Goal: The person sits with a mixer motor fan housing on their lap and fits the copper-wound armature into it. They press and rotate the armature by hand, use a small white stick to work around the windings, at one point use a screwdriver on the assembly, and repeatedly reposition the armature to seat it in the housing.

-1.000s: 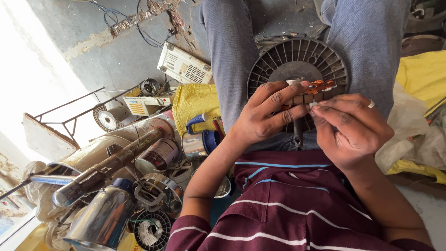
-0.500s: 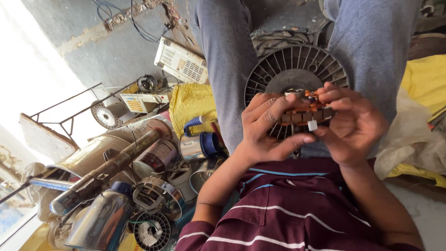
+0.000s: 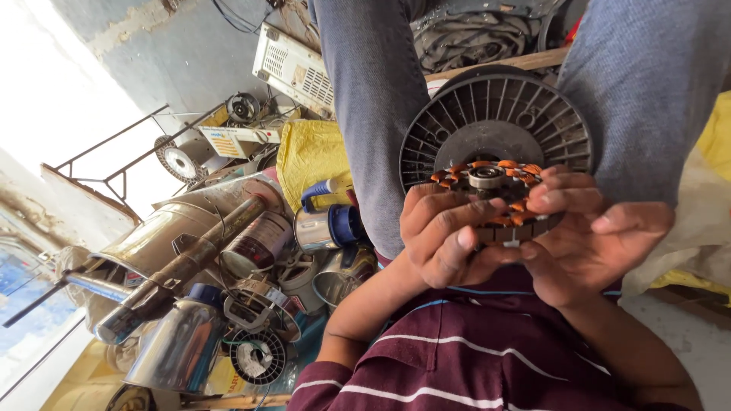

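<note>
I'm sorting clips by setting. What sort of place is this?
Probably a small repair workshop for fans and motors: both hands hold a copper-wound stator, a dark plastic spool sits behind it, and metal cans and parts lie piled nearby.

This is a cluttered repair workshop for small electrical machines. Steel mixer jars (image 3: 171,346), wound motor cores (image 3: 259,356), a metal pipe (image 3: 183,262), a white vented appliance casing (image 3: 293,68) and loose cables (image 3: 472,42) lie heaped against a rough, peeling grey wall (image 3: 183,46).
</note>
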